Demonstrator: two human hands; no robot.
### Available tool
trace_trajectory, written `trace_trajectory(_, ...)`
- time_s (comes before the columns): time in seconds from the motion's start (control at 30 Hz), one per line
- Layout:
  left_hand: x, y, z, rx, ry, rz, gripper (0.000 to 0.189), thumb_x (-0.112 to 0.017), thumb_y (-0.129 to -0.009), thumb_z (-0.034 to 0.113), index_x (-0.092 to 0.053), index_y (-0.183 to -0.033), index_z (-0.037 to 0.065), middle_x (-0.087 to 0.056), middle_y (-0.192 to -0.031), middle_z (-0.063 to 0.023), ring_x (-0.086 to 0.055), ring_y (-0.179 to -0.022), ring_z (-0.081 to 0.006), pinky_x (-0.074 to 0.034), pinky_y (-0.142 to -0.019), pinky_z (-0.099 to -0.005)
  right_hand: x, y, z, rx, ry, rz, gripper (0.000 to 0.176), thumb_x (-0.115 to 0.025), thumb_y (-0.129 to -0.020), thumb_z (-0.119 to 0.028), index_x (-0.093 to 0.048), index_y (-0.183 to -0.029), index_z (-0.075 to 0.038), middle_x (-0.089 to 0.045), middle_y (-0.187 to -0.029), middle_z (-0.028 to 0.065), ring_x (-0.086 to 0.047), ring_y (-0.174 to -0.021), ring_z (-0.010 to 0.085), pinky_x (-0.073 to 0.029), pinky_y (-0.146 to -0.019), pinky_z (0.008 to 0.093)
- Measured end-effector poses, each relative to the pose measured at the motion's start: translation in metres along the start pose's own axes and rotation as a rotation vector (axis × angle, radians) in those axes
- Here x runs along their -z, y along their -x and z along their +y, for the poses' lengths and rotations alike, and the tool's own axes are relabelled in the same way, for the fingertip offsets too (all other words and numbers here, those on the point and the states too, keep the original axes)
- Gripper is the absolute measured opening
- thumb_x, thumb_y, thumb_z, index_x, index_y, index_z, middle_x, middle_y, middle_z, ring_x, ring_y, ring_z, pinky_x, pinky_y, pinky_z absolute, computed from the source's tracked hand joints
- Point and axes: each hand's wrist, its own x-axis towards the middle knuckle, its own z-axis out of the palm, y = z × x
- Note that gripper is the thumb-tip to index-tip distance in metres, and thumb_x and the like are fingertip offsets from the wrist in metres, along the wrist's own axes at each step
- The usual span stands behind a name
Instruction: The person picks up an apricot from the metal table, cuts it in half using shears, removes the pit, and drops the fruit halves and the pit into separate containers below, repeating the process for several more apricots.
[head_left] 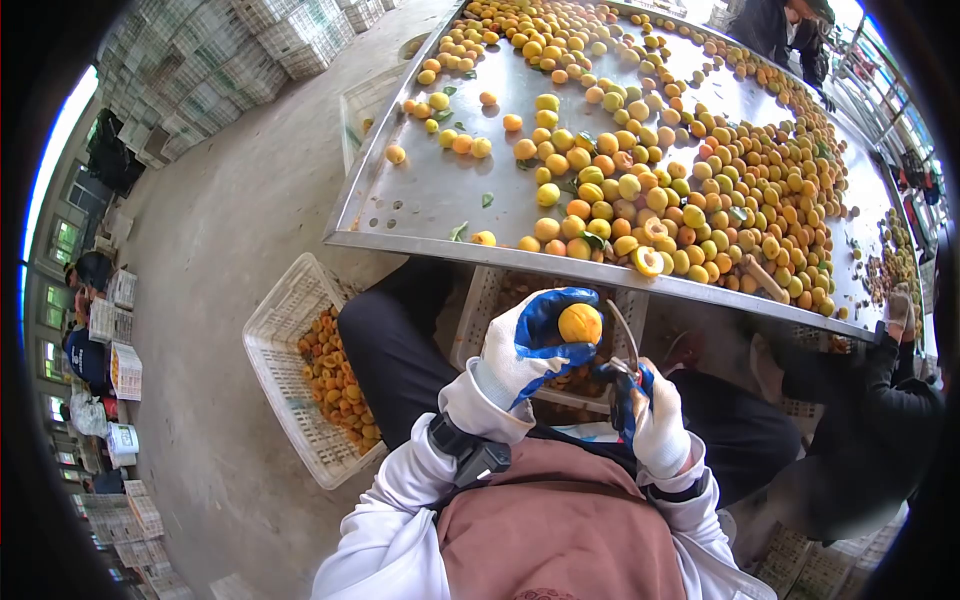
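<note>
My left hand (528, 352), in a white and blue glove, holds a round orange apricot (580, 323) up in its fingertips, just below the table's near edge. My right hand (650, 412), gloved the same way, grips a small curved knife (624, 345) whose blade points up beside the fruit. Both hands are close together above my lap. A pile of yellow and orange apricots (680, 170) covers the metal table (420, 190) in front of me; one cut half (648, 261) lies near the front rim.
A white plastic crate (285, 340) with cut fruit stands on the concrete floor to my left. Another crate (500, 290) sits under the table. A person in dark clothes (870, 410) sits at my right. Stacked crates (230, 50) line the far left.
</note>
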Motion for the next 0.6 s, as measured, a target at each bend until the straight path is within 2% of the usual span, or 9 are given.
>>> trace_trajectory(0.13, -0.001, 0.000, 0.004, 0.016, 0.078, -0.012, 0.062, -0.081, -0.082, 0.003, -0.052, -0.135, -0.008, -0.067, -0.122, -0.0174, -0.067, -0.110, -0.0249, -0.054, -0.099, -0.0365, -0.007, 0.000, -0.013, 0.135, 0.216, -0.037, 0.021, -0.051, -0.095, 0.005, -0.063, -0.110, -0.002, -0.059, -0.071, 0.0083, -0.054, -0.058, 0.0173, -0.044, -0.056, 0.0291)
trace_trajectory(0.23, 0.000, 0.001, 0.003, 0.041, 0.083, -0.043, 0.061, -0.079, -0.082, 0.001, -0.051, -0.135, -0.007, -0.066, -0.123, -0.0188, -0.067, -0.111, -0.0268, -0.054, -0.099, -0.0372, -0.005, 0.003, -0.009, 0.040, 0.230, -0.057, 0.017, -0.052, -0.096, 0.003, -0.063, -0.108, -0.002, -0.059, -0.071, 0.0088, -0.055, -0.059, 0.0192, -0.045, -0.057, 0.0321)
trace_trajectory(0.43, -0.008, 0.005, 0.000, -0.034, -0.232, -0.051, 0.059, -0.082, -0.079, -0.001, -0.055, -0.132, -0.008, -0.069, -0.117, -0.0174, -0.068, -0.108, -0.0244, -0.055, -0.098, -0.0372, -0.008, -0.002, -0.005, 0.002, 0.245, -0.047, 0.006, -0.055, -0.097, 0.000, -0.060, -0.098, -0.002, -0.057, -0.067, 0.0124, -0.055, -0.057, 0.0253, -0.045, -0.057, 0.0353)
trace_trajectory(0.47, -0.009, 0.005, -0.001, -0.013, -0.215, -0.028, 0.060, -0.083, -0.078, -0.002, -0.055, -0.130, -0.008, -0.069, -0.116, -0.0171, -0.068, -0.108, -0.0237, -0.056, -0.097, -0.0372, -0.007, -0.003, -0.006, -0.040, 0.300, -0.049, 0.002, -0.056, -0.096, -0.001, -0.058, -0.097, -0.001, -0.061, -0.071, 0.0177, -0.060, -0.061, 0.0345, -0.046, -0.058, 0.0385)
trace_trajectory(0.5, -0.010, 0.004, -0.003, 0.007, -0.199, -0.005, 0.060, -0.084, -0.076, -0.004, -0.056, -0.129, -0.008, -0.070, -0.114, -0.0168, -0.068, -0.107, -0.0231, -0.056, -0.096, -0.0372, -0.010, -0.003, -0.003, -0.040, 0.300, -0.048, 0.002, -0.056, -0.096, -0.001, -0.058, -0.097, -0.001, -0.061, -0.071, 0.0177, -0.060, -0.061, 0.0345, -0.046, -0.058, 0.0385)
trace_trajectory(0.53, -0.010, 0.004, -0.008, 0.030, -0.095, -0.003, 0.053, -0.081, -0.081, 0.000, -0.057, -0.128, -0.007, -0.070, -0.113, -0.0165, -0.069, -0.104, -0.0238, -0.057, -0.094, -0.0375, -0.015, -0.004, 0.002, 0.032, 0.345, 0.023, 0.002, -0.057, -0.096, -0.002, -0.057, -0.097, -0.001, -0.062, -0.073, 0.0200, -0.062, -0.066, 0.0389, -0.047, -0.059, 0.0410)
trace_trajectory(0.57, -0.011, 0.003, -0.011, 0.030, -0.095, -0.005, 0.053, -0.081, -0.081, 0.000, -0.057, -0.128, -0.007, -0.070, -0.113, -0.0165, -0.069, -0.104, -0.0238, -0.057, -0.094, -0.0375, -0.020, -0.005, 0.008, 0.103, 0.390, 0.093, 0.003, -0.058, -0.096, -0.003, -0.057, -0.098, -0.001, -0.063, -0.076, 0.0224, -0.064, -0.071, 0.0433, -0.047, -0.060, 0.0435)
trace_trajectory(0.6, -0.013, 0.003, -0.013, 0.114, 0.015, 0.025, 0.048, -0.079, -0.085, 0.003, -0.058, -0.127, -0.007, -0.070, -0.112, -0.0162, -0.070, -0.103, -0.0246, -0.057, -0.093, -0.0377, -0.024, -0.008, 0.013, 0.078, 0.395, 0.107, 0.012, -0.058, -0.096, -0.004, -0.058, -0.106, 0.000, -0.065, -0.082, 0.0259, -0.064, -0.081, 0.0477, -0.049, -0.064, 0.0464)
